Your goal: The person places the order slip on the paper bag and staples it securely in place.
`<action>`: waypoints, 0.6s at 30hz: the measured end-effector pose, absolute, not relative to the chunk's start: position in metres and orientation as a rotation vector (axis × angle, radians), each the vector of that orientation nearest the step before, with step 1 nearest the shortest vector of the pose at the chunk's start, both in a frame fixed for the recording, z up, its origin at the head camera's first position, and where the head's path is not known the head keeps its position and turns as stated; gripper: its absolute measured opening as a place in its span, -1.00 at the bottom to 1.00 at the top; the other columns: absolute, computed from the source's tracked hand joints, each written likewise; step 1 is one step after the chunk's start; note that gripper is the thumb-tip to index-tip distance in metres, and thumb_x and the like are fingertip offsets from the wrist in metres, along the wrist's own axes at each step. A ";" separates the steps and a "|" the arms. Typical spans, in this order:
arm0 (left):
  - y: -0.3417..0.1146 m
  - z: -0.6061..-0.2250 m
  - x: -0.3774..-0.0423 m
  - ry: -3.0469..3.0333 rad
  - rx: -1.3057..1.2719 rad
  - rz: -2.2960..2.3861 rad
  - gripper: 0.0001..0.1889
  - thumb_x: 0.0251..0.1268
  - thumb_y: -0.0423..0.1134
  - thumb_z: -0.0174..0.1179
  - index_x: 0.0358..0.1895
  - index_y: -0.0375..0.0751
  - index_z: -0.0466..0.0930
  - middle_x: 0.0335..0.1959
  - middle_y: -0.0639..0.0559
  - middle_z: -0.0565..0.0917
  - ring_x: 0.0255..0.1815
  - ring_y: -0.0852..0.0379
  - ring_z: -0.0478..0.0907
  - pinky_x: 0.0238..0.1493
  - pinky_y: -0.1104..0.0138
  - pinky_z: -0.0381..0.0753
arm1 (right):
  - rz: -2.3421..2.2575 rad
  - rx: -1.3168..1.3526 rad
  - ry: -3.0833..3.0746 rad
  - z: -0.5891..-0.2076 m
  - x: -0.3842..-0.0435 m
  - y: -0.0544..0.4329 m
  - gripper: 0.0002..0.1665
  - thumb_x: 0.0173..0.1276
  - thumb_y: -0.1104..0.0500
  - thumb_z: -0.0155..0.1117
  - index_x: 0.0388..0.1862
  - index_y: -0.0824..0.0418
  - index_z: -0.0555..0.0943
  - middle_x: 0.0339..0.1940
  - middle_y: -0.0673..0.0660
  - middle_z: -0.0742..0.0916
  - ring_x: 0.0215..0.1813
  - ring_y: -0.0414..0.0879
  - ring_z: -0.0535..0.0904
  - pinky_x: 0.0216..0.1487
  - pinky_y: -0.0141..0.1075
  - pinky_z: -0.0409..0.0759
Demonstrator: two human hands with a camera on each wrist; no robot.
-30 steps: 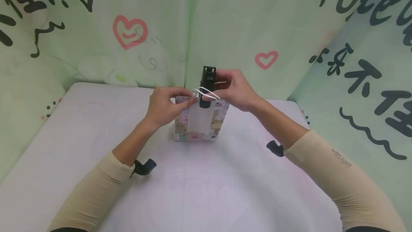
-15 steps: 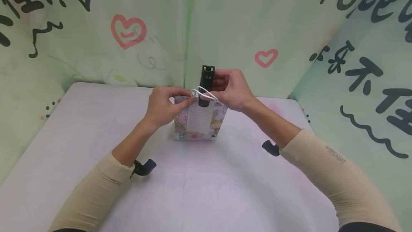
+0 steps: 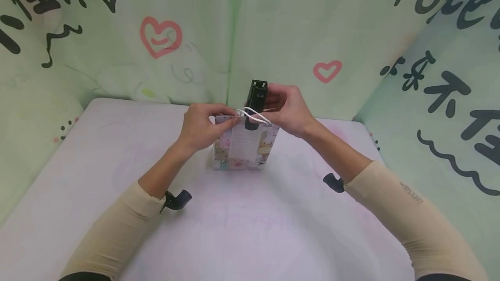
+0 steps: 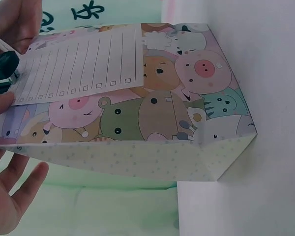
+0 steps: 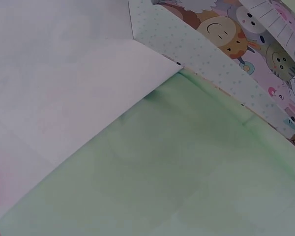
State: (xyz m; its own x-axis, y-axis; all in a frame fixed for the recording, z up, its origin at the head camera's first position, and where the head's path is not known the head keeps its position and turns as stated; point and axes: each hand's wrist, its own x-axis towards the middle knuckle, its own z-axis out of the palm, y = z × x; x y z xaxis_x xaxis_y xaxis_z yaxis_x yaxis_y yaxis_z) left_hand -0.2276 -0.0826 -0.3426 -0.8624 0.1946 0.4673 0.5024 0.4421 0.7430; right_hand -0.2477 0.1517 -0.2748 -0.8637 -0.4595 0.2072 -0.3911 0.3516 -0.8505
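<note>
A paper gift bag [image 3: 222, 153] printed with cartoon animals stands upright on the table, with white cord handles [image 3: 254, 114] at its top. Against its front lies a lined paper sheet [image 4: 88, 66] with small checkboxes. My left hand [image 3: 203, 127] pinches the bag's top edge at the left, thumb in front. In my right hand [image 3: 291, 109] is a black stapler [image 3: 256, 96], held upright at the bag's top edge, its lower end over the sheet's upper part. The right wrist view shows the bag's side and only a sliver of a finger; the stapler is out of that view.
The white table [image 3: 234, 229] reaches out around the bag on all sides. Light green curtains [image 3: 273, 21] with red hearts and black lettering hang behind and beside it. Dark wrist-camera mounts [image 3: 177, 200] stick out below both forearms.
The head view has shifted slightly. Both hands, the stapler and the bag keep nearly the same positions relative to one another.
</note>
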 end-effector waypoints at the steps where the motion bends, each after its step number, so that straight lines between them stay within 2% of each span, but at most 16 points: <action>1: -0.082 -0.343 -0.228 -2.390 -0.598 -1.385 -0.85 0.27 -0.18 0.49 -0.14 -0.08 0.86 -0.27 0.06 0.86 -0.43 0.13 0.57 -0.47 0.31 0.33 | -1.562 -0.814 2.521 -0.275 -0.248 0.153 -0.45 0.14 0.36 0.61 0.14 0.30 0.68 -0.05 0.22 0.83 -0.08 0.06 0.79 0.11 -0.12 0.73; 8: -0.082 -0.340 -0.228 -2.401 -0.608 -1.376 -0.85 0.27 -0.17 0.49 -0.14 -0.08 0.86 -0.24 0.05 0.86 -0.34 0.13 0.61 -0.42 0.27 0.35 | -1.540 -0.889 2.497 -0.273 -0.248 0.153 -0.43 0.19 0.36 0.56 0.21 0.30 0.64 0.05 0.22 0.81 0.02 0.07 0.76 0.17 -0.09 0.71; 18: -0.083 -0.340 -0.228 -2.420 -0.601 -1.364 -0.85 0.28 -0.18 0.48 -0.14 -0.10 0.86 -0.24 0.03 0.86 -0.30 0.09 0.64 -0.41 0.25 0.36 | -1.552 -0.886 2.492 -0.268 -0.249 0.157 -0.44 0.23 0.34 0.52 0.23 0.27 0.63 0.06 0.19 0.80 0.02 0.04 0.71 0.19 -0.09 0.62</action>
